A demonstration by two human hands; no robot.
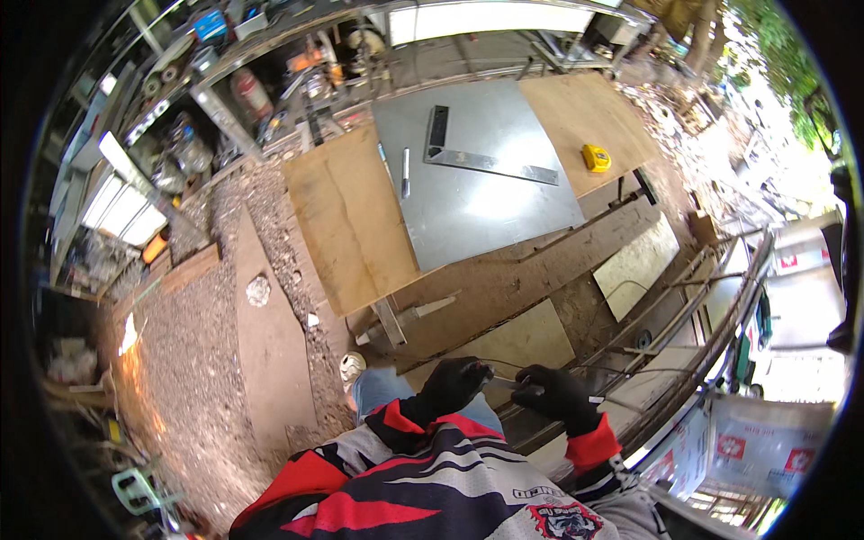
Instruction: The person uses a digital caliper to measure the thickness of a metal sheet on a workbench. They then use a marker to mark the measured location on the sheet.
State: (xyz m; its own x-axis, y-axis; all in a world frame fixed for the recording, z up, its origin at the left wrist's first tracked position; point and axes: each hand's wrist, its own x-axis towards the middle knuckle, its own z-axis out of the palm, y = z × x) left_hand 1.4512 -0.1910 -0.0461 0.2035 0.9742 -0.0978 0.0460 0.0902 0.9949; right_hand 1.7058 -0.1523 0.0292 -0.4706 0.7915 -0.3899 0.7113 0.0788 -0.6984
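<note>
Both my hands wear black gloves and are close together in front of my body, below the near edge of the table. My left hand is closed, its fingertips by a small pale, shiny thing whose kind I cannot make out. My right hand is closed at the other side of it. Farther off, a grey metal sheet lies on a wooden board tabletop. On the sheet rest a try square, a silver marker and a thin blue-white pen. A yellow tape measure sits right of the sheet.
A cluttered workbench with tools and a red cylinder runs along the back. Boards and metal bars lie near my right side. A brown plank is on the gravel at left, near a green plastic chair.
</note>
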